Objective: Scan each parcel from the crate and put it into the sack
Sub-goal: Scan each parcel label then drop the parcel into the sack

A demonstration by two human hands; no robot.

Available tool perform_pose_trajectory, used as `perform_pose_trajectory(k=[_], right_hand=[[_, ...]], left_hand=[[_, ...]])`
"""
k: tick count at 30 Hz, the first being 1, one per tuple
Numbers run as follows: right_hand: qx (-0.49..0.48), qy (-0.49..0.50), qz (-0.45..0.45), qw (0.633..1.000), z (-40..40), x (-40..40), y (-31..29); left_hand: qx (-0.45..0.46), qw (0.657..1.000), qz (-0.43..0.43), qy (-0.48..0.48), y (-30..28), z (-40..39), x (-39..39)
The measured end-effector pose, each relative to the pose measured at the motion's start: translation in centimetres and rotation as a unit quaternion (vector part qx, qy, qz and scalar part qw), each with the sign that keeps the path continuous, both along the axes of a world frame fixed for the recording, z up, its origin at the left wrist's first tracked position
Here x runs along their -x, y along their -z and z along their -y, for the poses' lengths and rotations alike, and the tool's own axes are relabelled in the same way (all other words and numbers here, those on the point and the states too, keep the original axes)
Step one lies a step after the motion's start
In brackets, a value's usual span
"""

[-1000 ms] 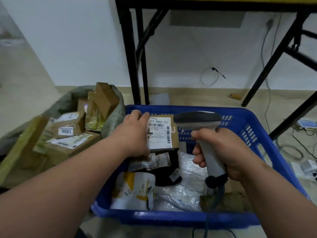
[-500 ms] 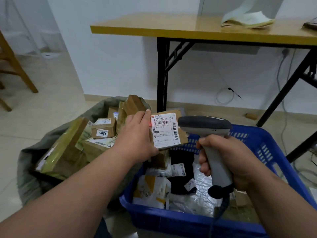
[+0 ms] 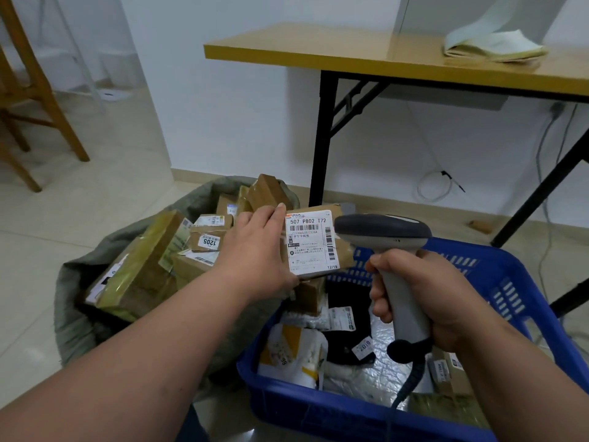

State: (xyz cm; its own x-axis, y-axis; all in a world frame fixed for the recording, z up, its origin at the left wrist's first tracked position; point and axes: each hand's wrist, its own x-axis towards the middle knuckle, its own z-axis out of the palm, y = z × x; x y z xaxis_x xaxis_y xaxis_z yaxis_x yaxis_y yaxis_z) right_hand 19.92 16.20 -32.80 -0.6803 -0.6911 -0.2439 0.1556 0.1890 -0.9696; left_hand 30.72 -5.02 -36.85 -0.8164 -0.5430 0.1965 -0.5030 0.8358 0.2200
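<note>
My left hand (image 3: pixel 258 250) grips a small cardboard parcel (image 3: pixel 314 242) by its left edge, white label facing me, held above the gap between sack and crate. My right hand (image 3: pixel 424 298) holds a grey barcode scanner (image 3: pixel 387 240) by the handle, its dark head just right of the parcel's label. The blue plastic crate (image 3: pixel 510 282) lies below at the right, with several bagged parcels and small boxes inside. The grey-green sack (image 3: pixel 79 282) sits open at the left, piled with several taped cardboard boxes.
A yellow-topped folding table (image 3: pixel 350 55) with black legs stands behind the crate, papers on its top. Cables hang along the white wall and trail on the floor at the right. A wooden chair (image 3: pixel 35 90) stands far left on the tiled floor.
My view has lifted and swung left, bringing the table top and chair into sight. My left hand has carried the parcel from over the crate toward the sack, the scanner staying beside it.
</note>
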Motion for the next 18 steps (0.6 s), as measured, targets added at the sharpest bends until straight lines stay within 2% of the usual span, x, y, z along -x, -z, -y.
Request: perform_pose_trajectory(k=[6,14,18], right_hand=[[-0.007,0.016,-0.014,1.000,1.4,-0.1,0.4],[-0.039,0.000,0.000,0.999,4.7,-1.1,1.6],[-0.050,-0.018,-0.001,0.999,6.5,-1.8,2.2]], left_hand=[[-0.089,0.992,-0.025,-0.088,-1.7,3.5,-2.9],[-0.201,0.940,-0.078,-0.264,-0.8,9.7,-7.5],[-0.217,0.926,-0.094,-0.296,0.0,10.6,-7.5]])
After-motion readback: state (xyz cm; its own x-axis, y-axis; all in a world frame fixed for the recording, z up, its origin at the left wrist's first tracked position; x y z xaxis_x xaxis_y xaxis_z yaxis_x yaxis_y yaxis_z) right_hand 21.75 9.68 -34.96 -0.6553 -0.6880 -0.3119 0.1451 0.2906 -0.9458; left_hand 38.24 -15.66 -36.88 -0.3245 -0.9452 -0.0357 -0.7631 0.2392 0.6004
